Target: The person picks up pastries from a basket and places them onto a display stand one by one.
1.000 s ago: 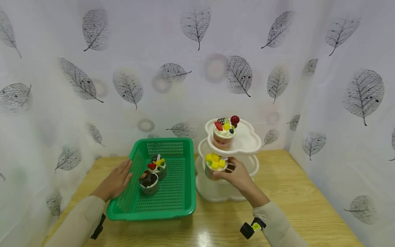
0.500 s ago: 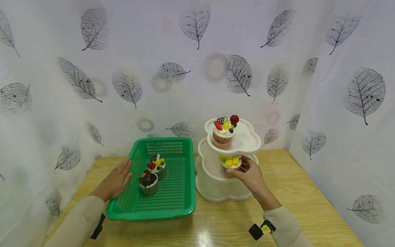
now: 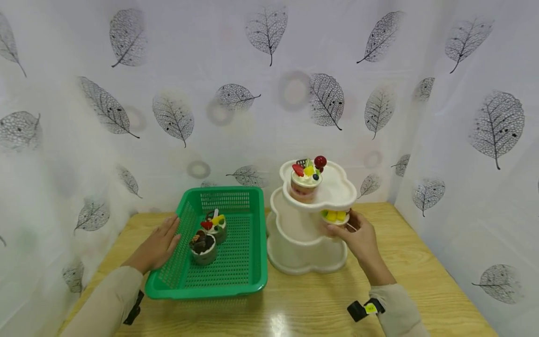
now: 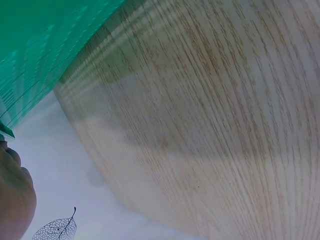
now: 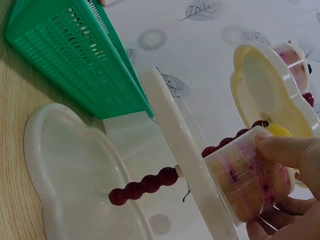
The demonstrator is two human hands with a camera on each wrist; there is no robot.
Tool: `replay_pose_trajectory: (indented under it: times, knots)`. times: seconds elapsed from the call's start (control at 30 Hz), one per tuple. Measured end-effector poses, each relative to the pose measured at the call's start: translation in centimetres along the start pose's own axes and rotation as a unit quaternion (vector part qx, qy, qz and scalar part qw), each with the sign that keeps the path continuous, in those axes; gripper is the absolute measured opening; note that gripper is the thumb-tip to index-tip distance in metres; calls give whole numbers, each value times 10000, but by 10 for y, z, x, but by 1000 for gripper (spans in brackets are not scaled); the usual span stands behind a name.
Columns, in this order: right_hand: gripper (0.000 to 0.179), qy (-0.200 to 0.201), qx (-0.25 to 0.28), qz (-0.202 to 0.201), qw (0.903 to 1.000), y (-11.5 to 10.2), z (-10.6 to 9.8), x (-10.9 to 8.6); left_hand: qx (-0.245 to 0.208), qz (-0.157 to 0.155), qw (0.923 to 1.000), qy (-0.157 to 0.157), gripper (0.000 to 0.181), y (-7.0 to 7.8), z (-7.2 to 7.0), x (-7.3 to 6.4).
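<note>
My right hand [image 3: 360,236] holds a dessert cup [image 5: 252,175] topped with yellow fruit cubes, thumb on one side and fingers around the other. In the right wrist view the cup's base is right at the middle tier [image 5: 187,160] of a white three-tier stand, beneath the top tier [image 3: 337,187]. Another dessert cup [image 3: 304,185], with strawberry, cream and a cherry, sits on the top tier. My left hand [image 3: 156,245] rests with straight fingers against the left rim of a green basket [image 3: 206,292]. Inside it stand a chocolate-topped cup [image 3: 204,250] and a fruit-topped cup [image 3: 216,229].
Dark red beads [image 5: 150,184] form the post between the stand's tiers. The bottom tier [image 3: 307,262] rests on the wooden table [image 3: 311,309], close to the basket's right side. A leaf-patterned curtain [image 3: 261,112] hangs behind the table and along its sides.
My right hand has carried the yellow-topped dessert cup rightward, from the front left of the middle tier to its right side under the top tier. My left hand stays at the basket.
</note>
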State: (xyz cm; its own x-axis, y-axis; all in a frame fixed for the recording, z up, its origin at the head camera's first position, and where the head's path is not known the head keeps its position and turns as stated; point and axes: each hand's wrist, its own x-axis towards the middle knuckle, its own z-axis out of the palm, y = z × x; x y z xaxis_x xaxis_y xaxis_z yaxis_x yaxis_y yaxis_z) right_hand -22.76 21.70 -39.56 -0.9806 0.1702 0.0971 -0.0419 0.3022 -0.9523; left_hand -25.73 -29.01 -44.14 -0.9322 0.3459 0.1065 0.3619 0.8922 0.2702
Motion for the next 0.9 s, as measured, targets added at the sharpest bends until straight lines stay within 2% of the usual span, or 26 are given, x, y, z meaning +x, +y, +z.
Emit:
replay_pose_trajectory:
  times: [0.57, 0.9]
  knots:
    - [86, 101, 12, 119, 9999, 5, 1, 6, -40, -35, 10000, -68, 57, 2, -2, 0]
    - [77, 64, 98, -169, 9998, 9, 3, 6, -51, -73, 9999, -126, 58, 3, -4, 0]
